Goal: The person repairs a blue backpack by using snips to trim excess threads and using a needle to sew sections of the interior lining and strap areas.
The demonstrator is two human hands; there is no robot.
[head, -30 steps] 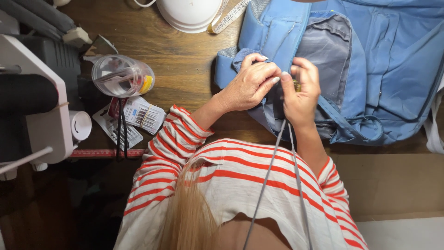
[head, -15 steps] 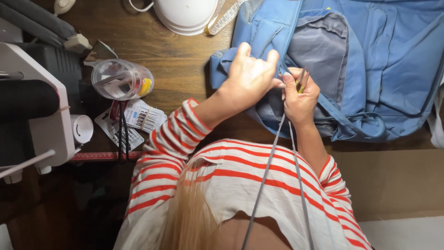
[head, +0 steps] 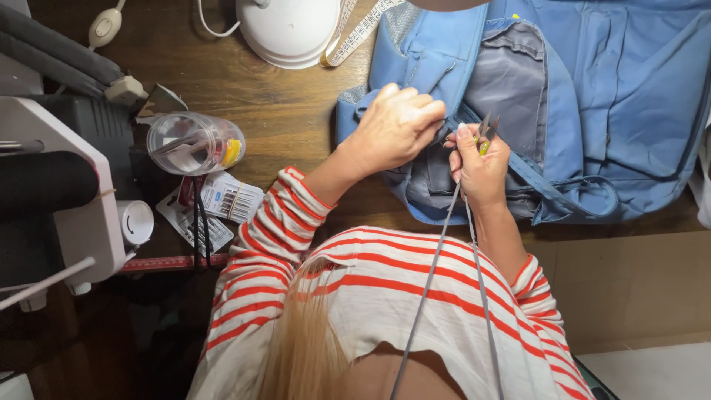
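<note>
Head view, looking down. Left hand, fingers curled together, pinches the blue backpack fabric at its opening edge. Right hand, just beside it at 4 o'clock, is clamped on small thread snips, blades pointing to 12 o'clock. Backpack lies on the wooden table toward 1 o'clock. A clear plastic cup stands at 9 o'clock, well apart.

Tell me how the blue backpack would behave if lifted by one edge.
The blue backpack would probably sag and fold: its fabric lies creased and flat on the table. It likely slides rather than rolls, and its loose straps would dangle.
</note>
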